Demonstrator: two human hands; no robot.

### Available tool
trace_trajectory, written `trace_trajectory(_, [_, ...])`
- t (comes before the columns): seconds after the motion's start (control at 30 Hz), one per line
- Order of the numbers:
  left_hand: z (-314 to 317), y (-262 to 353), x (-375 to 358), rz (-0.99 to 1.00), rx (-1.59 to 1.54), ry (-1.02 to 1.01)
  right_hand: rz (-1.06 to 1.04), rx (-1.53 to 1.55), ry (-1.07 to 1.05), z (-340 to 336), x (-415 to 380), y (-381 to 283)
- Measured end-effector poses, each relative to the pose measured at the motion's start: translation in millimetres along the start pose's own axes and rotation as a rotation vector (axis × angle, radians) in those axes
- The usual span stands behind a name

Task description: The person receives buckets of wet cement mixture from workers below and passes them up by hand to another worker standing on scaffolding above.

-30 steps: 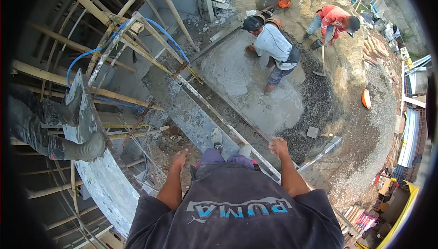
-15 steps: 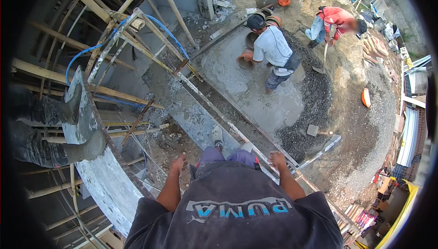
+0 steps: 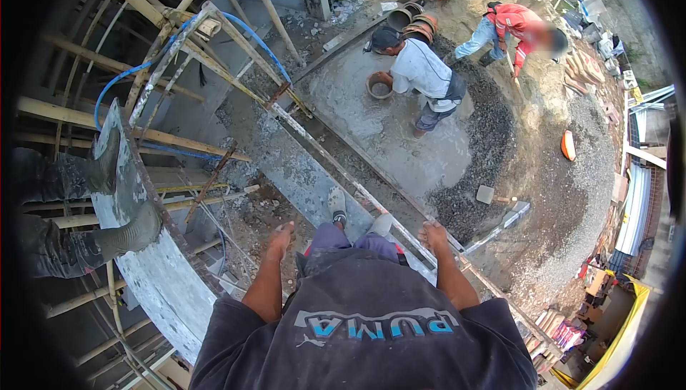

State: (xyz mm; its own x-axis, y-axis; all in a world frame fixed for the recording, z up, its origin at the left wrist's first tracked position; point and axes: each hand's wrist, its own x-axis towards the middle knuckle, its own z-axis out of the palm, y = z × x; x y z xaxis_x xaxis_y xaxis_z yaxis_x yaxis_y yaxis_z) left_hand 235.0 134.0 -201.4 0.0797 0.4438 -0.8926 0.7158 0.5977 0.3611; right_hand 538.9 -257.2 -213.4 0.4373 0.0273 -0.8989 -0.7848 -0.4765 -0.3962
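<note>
My left hand (image 3: 281,237) hangs beside my left thigh, its fingers curled, above rubble-strewn ground. My right hand (image 3: 432,235) is on the other side of my lap, close to a long pale rail (image 3: 343,171), with fingers also curled; whether it touches the rail is unclear. Anything inside either hand is hidden. Below me, a boot (image 3: 336,203) rests on a grey plank (image 3: 304,191). Past the rail, a person in a light shirt (image 3: 421,68) bends over wet cement (image 3: 429,165) with a bucket (image 3: 379,85) at their hands.
A person in red (image 3: 518,22) bends with a shovel near sand. A square-headed tool (image 3: 485,194) lies by dark gravel (image 3: 493,132). Bamboo poles (image 3: 71,111) and a blue hose (image 3: 100,100) are at the left, with another person's boots (image 3: 136,233) on a curved board (image 3: 168,275).
The light-shirted person's bucket has moved slightly left and down to the cement. The person in red has shifted, their legs spread wider. My hands have risen slightly in view.
</note>
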Motion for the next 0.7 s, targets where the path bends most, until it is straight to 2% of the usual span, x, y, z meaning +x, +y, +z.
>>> trace_trajectory(0.13, [-18.5, -54.5, 9.9, -0.129, 0.01, 0.06, 0.115, -0.031, -0.013, -2.7, -1.4, 54.6])
trace_trajectory(0.2, [-20.2, -62.1, -1.1, -0.168, 0.008, 0.119, 0.167, -0.044, -0.012, -1.9, -9.8, 60.0])
trace_trajectory(0.33, [-26.6, -62.8, 7.9, -0.145, -0.042, 0.041, 0.149, -0.048, -0.016, 2.7, -4.3, 60.9])
trace_trajectory(0.43, [-29.4, -60.6, 35.5, -0.115, -0.05, -0.022, 0.079, -0.072, -0.005, 11.8, 1.9, 34.9])
trace_trajectory(0.57, [-5.8, 1.3, 11.0, 0.006, -0.074, -0.038, -0.027, -0.039, 0.004, 27.1, 9.8, -11.6])
trace_trajectory(0.7, [1.4, 10.4, 26.1, 0.064, -0.064, -0.06, -0.06, -0.021, -0.017, 44.9, 13.2, -50.5])
